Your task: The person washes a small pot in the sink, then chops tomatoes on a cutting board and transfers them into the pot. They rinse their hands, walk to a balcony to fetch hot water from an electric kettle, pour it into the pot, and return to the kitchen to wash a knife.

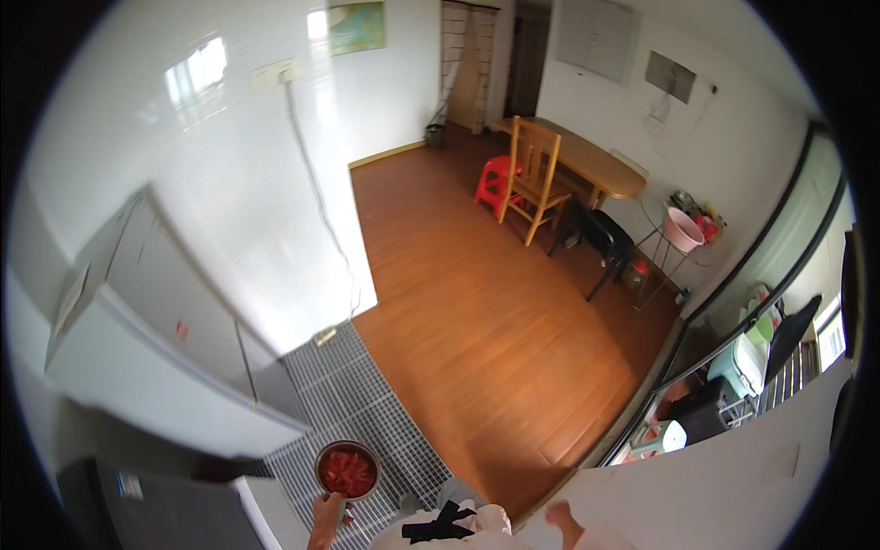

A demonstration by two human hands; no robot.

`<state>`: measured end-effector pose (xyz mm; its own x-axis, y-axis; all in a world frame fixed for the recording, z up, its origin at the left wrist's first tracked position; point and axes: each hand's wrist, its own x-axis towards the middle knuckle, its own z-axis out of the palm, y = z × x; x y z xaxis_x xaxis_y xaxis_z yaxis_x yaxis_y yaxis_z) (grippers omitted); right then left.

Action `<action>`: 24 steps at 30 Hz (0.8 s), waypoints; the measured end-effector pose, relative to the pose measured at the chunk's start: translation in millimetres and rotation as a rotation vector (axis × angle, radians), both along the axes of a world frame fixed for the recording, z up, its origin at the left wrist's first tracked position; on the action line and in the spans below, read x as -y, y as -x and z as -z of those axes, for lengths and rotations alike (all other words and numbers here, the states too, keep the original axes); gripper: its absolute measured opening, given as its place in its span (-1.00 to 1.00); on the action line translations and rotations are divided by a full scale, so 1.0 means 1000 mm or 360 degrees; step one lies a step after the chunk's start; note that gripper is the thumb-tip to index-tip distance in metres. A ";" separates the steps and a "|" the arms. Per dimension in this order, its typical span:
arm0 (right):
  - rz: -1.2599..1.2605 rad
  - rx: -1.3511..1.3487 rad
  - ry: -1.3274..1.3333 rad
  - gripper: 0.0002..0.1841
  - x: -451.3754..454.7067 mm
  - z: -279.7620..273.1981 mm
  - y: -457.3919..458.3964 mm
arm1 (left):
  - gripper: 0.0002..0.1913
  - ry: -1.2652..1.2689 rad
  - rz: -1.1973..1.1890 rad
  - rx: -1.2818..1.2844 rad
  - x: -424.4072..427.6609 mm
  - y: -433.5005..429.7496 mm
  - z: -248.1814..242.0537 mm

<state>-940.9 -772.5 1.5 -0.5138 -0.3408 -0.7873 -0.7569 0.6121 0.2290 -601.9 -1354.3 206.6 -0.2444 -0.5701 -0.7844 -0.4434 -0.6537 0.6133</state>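
At the bottom of the head view, my left hand [330, 512] grips the near rim of a round metal bowl [377, 462]. Red cut pieces, which look like tomato, fill much of the bowl [347, 473]. My right hand [560, 514] is low and to the right, beside the pale wall, away from the bowl; its fingers are blurred and I cannot tell how they are curled. Between the hands shows my light-coloured garment with a black bow [443, 522].
A white refrigerator [185, 309] stands at the left, above a dark appliance [165, 509]. Grey grid flooring [385, 419] meets the wood-look floor [495, 344]. Farther off are a wooden chair [536, 179], a table [584, 155], a red stool [491, 185] and a glass sliding door [756, 254].
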 end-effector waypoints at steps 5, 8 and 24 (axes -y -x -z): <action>0.1777 0.0362 0.0476 -0.79 0.140 0.007 0.004 | -0.60 0.0001 0.0299 -0.0163 0.134 0.186 -0.006; 0.1944 0.0472 0.0691 -0.78 0.286 0.013 0.076 | -0.61 -0.0041 0.0341 -0.0153 0.197 0.298 0.008; 0.1372 -0.0010 0.2432 -0.69 0.740 -0.113 0.887 | -0.59 0.0099 0.0378 -0.0254 0.490 0.740 0.032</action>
